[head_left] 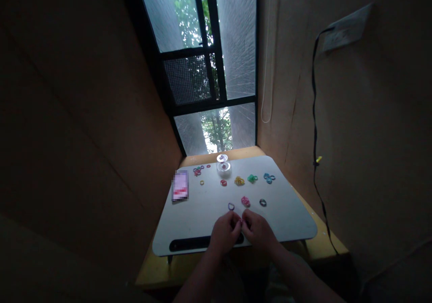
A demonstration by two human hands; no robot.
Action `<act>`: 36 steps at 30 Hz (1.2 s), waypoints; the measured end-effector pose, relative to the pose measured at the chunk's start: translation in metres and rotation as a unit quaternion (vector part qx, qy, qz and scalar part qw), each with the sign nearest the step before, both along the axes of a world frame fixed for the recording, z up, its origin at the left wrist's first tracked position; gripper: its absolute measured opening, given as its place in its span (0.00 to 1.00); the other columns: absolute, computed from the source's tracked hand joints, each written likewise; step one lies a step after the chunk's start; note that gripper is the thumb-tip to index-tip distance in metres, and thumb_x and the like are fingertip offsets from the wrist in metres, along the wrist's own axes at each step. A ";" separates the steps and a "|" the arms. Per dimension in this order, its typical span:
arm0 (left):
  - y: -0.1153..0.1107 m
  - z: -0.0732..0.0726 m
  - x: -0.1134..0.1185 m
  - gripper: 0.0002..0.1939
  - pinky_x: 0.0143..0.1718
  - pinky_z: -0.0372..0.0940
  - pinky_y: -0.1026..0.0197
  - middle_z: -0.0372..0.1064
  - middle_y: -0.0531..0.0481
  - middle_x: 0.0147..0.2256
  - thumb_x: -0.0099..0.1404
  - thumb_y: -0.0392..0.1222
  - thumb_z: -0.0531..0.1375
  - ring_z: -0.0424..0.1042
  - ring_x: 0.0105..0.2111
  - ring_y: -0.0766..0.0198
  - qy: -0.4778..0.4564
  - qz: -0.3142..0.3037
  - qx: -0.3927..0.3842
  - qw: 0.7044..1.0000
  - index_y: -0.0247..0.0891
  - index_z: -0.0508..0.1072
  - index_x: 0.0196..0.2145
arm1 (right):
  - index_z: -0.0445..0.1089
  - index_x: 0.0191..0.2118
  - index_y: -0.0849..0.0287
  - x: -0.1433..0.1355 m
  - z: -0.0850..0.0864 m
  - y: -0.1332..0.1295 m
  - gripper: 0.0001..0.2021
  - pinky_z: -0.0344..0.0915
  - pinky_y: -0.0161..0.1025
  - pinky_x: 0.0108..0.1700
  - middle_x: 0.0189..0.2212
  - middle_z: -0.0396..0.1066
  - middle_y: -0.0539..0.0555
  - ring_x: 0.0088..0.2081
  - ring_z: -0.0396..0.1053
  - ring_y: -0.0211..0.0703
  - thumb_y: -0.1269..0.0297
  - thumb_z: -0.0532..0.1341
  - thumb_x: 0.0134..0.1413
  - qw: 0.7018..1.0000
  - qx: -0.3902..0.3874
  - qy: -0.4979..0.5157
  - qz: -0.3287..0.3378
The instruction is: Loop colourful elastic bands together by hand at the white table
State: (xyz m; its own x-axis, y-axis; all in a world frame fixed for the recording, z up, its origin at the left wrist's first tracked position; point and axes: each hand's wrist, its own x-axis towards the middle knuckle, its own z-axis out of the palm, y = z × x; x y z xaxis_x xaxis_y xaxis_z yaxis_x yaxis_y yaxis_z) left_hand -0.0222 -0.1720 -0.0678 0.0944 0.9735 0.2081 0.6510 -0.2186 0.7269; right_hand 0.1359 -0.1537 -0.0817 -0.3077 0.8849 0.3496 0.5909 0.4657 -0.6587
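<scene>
My left hand [225, 232] and my right hand [255, 229] meet over the near side of a white lap table [195, 217]. The fingers of both are pinched together on a small pinkish band [241, 221], most of which is hidden by the fingertips. Just beyond my hands lie a purple-and-white ring [231, 206], a pile of pink bands [245, 201] and a dark green ring [263, 202]. Farther back sit a red pile [223, 183], a yellow pile [239, 181], a green pile [252, 178] and a blue group [269, 178] of similar bands.
A round clear container [223, 165] with its lid raised stands at the table's back edge. Left of it are mixed bands [198, 170] and one yellow ring [201, 183]. A blurred phone-like object [180, 186] lies at left. A black slot [189, 243] runs along the front; a cable [314, 114] hangs at right.
</scene>
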 end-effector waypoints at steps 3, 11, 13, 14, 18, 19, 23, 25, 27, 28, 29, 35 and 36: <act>0.000 0.000 0.000 0.06 0.30 0.57 0.64 0.71 0.54 0.26 0.64 0.42 0.57 0.68 0.27 0.66 0.003 -0.001 -0.001 1.000 0.39 0.72 0.31 | 0.60 0.28 0.56 0.000 0.000 0.000 0.05 0.53 0.34 0.31 0.24 0.66 0.48 0.27 0.63 0.39 0.68 0.54 0.54 1.000 -0.001 -0.001 -0.003; -0.001 0.000 -0.001 0.06 0.30 0.56 0.64 0.71 0.54 0.27 0.64 0.41 0.58 0.67 0.27 0.66 0.010 -0.004 0.004 1.000 0.39 0.72 0.31 | 0.60 0.28 0.56 0.000 0.002 -0.002 0.05 0.52 0.35 0.31 0.24 0.66 0.48 0.27 0.63 0.39 0.68 0.54 0.54 1.000 -0.005 -0.002 -0.006; -0.001 0.001 0.000 0.06 0.30 0.56 0.64 0.71 0.53 0.26 0.64 0.41 0.58 0.67 0.27 0.66 0.013 -0.002 0.001 1.000 0.39 0.72 0.31 | 0.60 0.28 0.56 0.000 0.002 -0.002 0.05 0.52 0.35 0.31 0.24 0.66 0.48 0.27 0.63 0.39 0.69 0.54 0.54 1.000 -0.005 -0.002 -0.005; -0.001 0.001 0.000 0.06 0.29 0.56 0.64 0.71 0.54 0.26 0.64 0.41 0.58 0.67 0.27 0.66 0.014 -0.002 0.000 1.000 0.39 0.71 0.31 | 0.60 0.28 0.56 0.000 0.001 -0.002 0.05 0.52 0.35 0.31 0.24 0.66 0.48 0.27 0.63 0.39 0.69 0.54 0.54 1.000 -0.005 -0.002 -0.005; -0.002 0.002 0.000 0.06 0.30 0.56 0.64 0.71 0.53 0.27 0.64 0.42 0.57 0.68 0.27 0.65 0.014 -0.004 0.001 1.000 0.39 0.71 0.31 | 0.60 0.28 0.56 0.000 -0.001 0.000 0.05 0.52 0.35 0.31 0.24 0.66 0.48 0.27 0.63 0.39 0.68 0.54 0.55 1.000 -0.004 -0.003 -0.005; -0.002 0.002 0.000 0.06 0.30 0.56 0.64 0.71 0.53 0.27 0.65 0.42 0.57 0.68 0.27 0.65 0.014 -0.004 0.002 1.000 0.39 0.71 0.31 | 0.60 0.28 0.56 0.000 -0.001 0.000 0.05 0.52 0.35 0.31 0.24 0.66 0.48 0.27 0.63 0.39 0.68 0.54 0.55 1.000 -0.004 -0.003 -0.006; -0.002 0.000 0.000 0.06 0.31 0.57 0.64 0.72 0.53 0.27 0.65 0.41 0.57 0.68 0.28 0.65 0.015 -0.003 0.004 1.000 0.40 0.71 0.31 | 0.60 0.28 0.56 0.000 0.000 0.000 0.05 0.51 0.35 0.30 0.24 0.66 0.48 0.27 0.63 0.39 0.68 0.54 0.55 1.000 -0.008 -0.004 -0.006; -0.001 -0.001 0.000 0.05 0.31 0.57 0.64 0.72 0.53 0.27 0.64 0.41 0.57 0.69 0.28 0.65 0.017 -0.003 0.003 1.000 0.40 0.71 0.31 | 0.60 0.28 0.56 0.000 0.001 0.000 0.05 0.51 0.35 0.30 0.23 0.65 0.47 0.26 0.63 0.39 0.68 0.54 0.55 1.000 -0.011 -0.005 -0.006; -0.001 -0.001 0.000 0.05 0.31 0.57 0.64 0.72 0.53 0.28 0.64 0.41 0.57 0.69 0.28 0.65 0.021 -0.002 0.005 1.000 0.40 0.71 0.31 | 0.60 0.28 0.56 0.000 0.001 -0.001 0.05 0.51 0.35 0.30 0.23 0.65 0.47 0.26 0.63 0.39 0.68 0.54 0.55 1.000 -0.012 -0.006 -0.005; -0.001 -0.001 0.000 0.05 0.31 0.57 0.64 0.72 0.53 0.28 0.64 0.41 0.57 0.69 0.28 0.65 0.023 -0.003 0.005 1.000 0.40 0.72 0.31 | 0.60 0.28 0.56 0.000 0.002 -0.001 0.05 0.51 0.35 0.30 0.24 0.65 0.47 0.27 0.63 0.39 0.68 0.54 0.55 1.000 -0.012 -0.005 -0.005; -0.001 -0.001 -0.001 0.05 0.31 0.57 0.64 0.72 0.53 0.28 0.64 0.41 0.57 0.68 0.28 0.65 0.023 -0.004 0.005 1.000 0.40 0.72 0.31 | 0.60 0.28 0.56 0.000 0.002 -0.001 0.05 0.51 0.35 0.30 0.24 0.65 0.47 0.27 0.63 0.39 0.68 0.54 0.55 1.000 -0.012 -0.004 -0.004; -0.001 0.001 0.000 0.06 0.30 0.56 0.63 0.72 0.53 0.27 0.64 0.41 0.57 0.68 0.28 0.65 0.027 0.002 0.003 1.000 0.40 0.72 0.31 | 0.60 0.28 0.56 0.000 0.002 -0.002 0.05 0.51 0.35 0.31 0.24 0.65 0.48 0.27 0.63 0.39 0.69 0.54 0.54 1.000 -0.008 -0.004 -0.004; -0.002 0.001 0.000 0.06 0.31 0.56 0.63 0.72 0.53 0.27 0.64 0.42 0.57 0.68 0.28 0.65 0.027 0.003 0.002 1.000 0.40 0.72 0.31 | 0.60 0.28 0.56 0.000 0.002 -0.002 0.05 0.51 0.35 0.30 0.24 0.65 0.48 0.27 0.63 0.39 0.69 0.54 0.53 1.000 -0.007 -0.004 -0.004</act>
State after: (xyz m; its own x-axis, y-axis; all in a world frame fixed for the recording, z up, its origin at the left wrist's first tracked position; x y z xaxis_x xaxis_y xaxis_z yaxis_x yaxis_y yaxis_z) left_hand -0.0221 -0.1736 -0.0664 0.0996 0.9734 0.2064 0.6910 -0.2169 0.6895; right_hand 0.1359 -0.1559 -0.0795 -0.3027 0.8923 0.3349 0.6005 0.4514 -0.6600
